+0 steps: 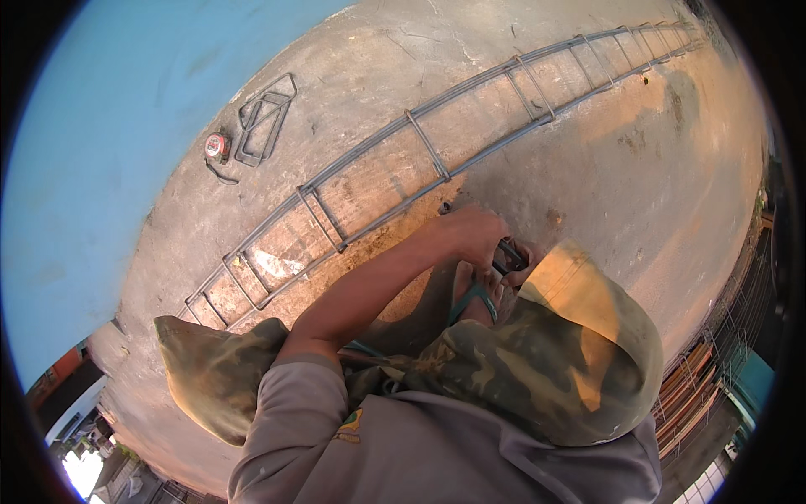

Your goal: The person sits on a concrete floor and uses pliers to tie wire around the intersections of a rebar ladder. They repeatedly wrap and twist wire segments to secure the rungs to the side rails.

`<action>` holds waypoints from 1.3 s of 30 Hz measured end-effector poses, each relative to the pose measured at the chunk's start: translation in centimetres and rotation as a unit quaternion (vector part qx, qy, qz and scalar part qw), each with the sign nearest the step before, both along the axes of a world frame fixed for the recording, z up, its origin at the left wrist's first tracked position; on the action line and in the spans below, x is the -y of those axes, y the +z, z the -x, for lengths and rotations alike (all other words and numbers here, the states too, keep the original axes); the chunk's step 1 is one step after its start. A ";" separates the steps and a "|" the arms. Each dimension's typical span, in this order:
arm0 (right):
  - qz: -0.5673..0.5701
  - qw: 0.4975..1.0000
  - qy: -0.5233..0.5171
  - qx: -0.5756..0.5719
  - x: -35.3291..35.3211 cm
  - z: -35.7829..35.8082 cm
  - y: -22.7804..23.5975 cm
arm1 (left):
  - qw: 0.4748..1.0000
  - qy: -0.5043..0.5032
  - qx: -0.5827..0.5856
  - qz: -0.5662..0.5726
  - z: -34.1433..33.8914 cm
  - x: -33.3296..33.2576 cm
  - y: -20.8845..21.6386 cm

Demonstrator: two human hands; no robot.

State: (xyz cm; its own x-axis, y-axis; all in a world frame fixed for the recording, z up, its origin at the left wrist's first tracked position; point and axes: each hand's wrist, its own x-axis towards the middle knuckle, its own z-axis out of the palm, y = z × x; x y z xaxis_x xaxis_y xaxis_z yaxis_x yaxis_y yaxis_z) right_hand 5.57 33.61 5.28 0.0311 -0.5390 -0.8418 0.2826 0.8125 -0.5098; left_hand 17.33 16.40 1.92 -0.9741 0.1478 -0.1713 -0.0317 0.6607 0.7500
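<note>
Left arm: bare below a grey sleeve [298, 403], reaching from the lower left up and across the body, elbow bent outside, forearm slanting to the right.
Left hand [477, 232]: back upward, wrist roughly in line with the forearm, just in front of the raised right knee.
Left fingers: curled inward beside the tool; I cannot tell whether they grip it.
Right hand [522, 267]: lower and just right of the left one, partly hidden behind the knee; its forearm is out of sight.
Right fingers: closed around the tool's dark handle.
Tool [509, 254]: between the two hands, above the foot; its type is unclear.
Dark tip [445, 207]: poking out just beyond the left hand, near the frame; whether it belongs to the tool, I cannot tell.
Frame [437, 149]: long steel ladder shape on the concrete floor [588, 176], running from lower left to upper right.
Rings [267, 119]: bent steel, lying beyond the frame.
Tape measure [217, 148]: beside the rings, near the blue wall [109, 151].
Legs: squatting in camouflage trousers [537, 370], knees apart, a sandal [480, 301] below the hands.
</note>
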 end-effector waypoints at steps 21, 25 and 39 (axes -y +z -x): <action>0.323 0.559 0.142 -0.750 10.8 1.2 -4.3 | 0.724 0.644 -0.062 -0.238 0.7 8.3 -1.3; 0.307 0.561 0.175 -0.749 11.8 1.3 -4.1 | 0.722 0.622 -0.005 -0.302 -0.2 10.4 -1.4; 0.273 0.545 0.250 -0.752 12.7 2.3 -6.0 | 0.538 0.498 -0.090 -0.674 -3.2 13.6 -1.6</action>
